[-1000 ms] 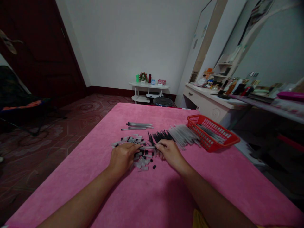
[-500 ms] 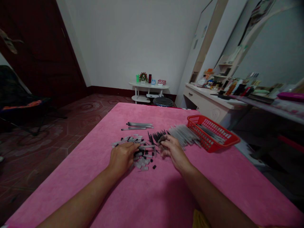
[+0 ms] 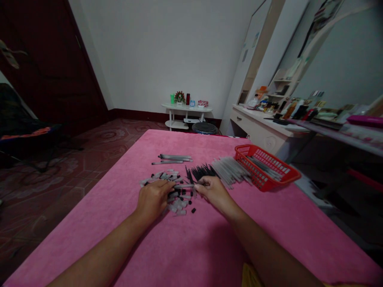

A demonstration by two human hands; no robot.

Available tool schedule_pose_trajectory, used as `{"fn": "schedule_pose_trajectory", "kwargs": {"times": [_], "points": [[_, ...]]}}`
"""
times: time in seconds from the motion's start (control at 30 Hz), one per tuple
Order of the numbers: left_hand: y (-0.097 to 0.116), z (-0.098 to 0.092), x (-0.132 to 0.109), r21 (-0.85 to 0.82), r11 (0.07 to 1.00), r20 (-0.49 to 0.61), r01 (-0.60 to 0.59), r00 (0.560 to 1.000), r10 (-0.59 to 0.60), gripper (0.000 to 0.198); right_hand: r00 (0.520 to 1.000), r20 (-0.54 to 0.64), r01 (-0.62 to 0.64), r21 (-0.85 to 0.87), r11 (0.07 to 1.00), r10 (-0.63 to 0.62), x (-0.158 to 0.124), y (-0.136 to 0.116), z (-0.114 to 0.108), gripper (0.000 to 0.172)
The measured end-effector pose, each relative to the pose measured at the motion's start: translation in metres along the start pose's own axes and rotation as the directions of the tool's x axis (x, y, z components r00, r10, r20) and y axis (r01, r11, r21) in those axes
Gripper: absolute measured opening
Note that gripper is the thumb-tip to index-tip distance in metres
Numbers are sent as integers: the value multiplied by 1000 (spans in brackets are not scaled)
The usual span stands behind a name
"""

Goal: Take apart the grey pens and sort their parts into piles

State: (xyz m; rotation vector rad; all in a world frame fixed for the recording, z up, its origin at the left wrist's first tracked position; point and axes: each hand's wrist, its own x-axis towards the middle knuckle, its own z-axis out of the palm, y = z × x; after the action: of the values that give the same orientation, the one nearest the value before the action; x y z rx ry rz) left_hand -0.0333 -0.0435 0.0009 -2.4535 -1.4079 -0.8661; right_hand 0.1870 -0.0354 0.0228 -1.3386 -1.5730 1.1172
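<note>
My left hand [image 3: 153, 196] is closed on one end of a clear pen barrel [image 3: 184, 186] above the pink cloth. My right hand [image 3: 213, 193] pinches at the barrel's other end; any small part between its fingertips is too small to tell. Under and around my left hand lie clear caps [image 3: 178, 204] and small black plugs [image 3: 193, 210]. Dark pen refills or tips [image 3: 203, 171] lie just beyond my right hand, beside a pile of clear barrels [image 3: 230, 170]. Several pens [image 3: 172, 158] lie in a group farther back.
A red basket [image 3: 266, 185] holding pens stands at the right of the pink-covered table [image 3: 185, 251]. Behind are a small white table [image 3: 187, 107] and a round dark stool [image 3: 205, 128]. A cluttered dresser [image 3: 260, 127] stands to the right.
My right hand has moved from the dark refills down and left to the end of the barrel, and its fingers have closed. My left hand keeps its hold.
</note>
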Motion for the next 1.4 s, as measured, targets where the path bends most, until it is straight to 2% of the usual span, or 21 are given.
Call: {"fn": "schedule_pose_trajectory", "kwargs": {"times": [0.13,0.3,0.5,0.77,0.97,1.13,1.2,1.27,1.33,1.4], "points": [[-1,0,0,-7,1000,-29,19,999,-19,25,997,71,4,-6,1000,-4,-1,-6,-9,19],[-1,1,1,-29,999,-22,22,1000,-22,25,998,57,28,-8,1000,-27,1,-8,-19,14],[1,0,0,-31,999,14,-15,1000,15,30,997,46,68,-92,993,-64,0,-7,-13,13],[1,2,-1,-40,998,-21,-40,999,39,31,997,32,71,-109,991,-68,-1,-13,-10,11],[3,-1,0,-44,999,-21,-28,999,27,29,999,14,31,-18,999,-30,-1,-11,-10,14],[7,-2,1,-112,993,-39,-38,999,33,23,995,94,9,77,997,-16,-3,-6,-5,18],[9,-3,3,-236,972,-85,-10,996,-11,21,994,114,-14,99,995,2,-3,-5,-5,18],[12,-8,7,-416,907,-134,58,983,-124,18,991,126,-51,136,989,34,-3,-6,-6,21],[16,-15,12,-595,788,-130,161,948,-292,13,983,171,-95,183,979,63,-4,-7,-8,26],[21,-25,18,-732,635,-84,248,892,-445,17,967,245,-133,227,965,76,-6,-10,-9,31]]}}
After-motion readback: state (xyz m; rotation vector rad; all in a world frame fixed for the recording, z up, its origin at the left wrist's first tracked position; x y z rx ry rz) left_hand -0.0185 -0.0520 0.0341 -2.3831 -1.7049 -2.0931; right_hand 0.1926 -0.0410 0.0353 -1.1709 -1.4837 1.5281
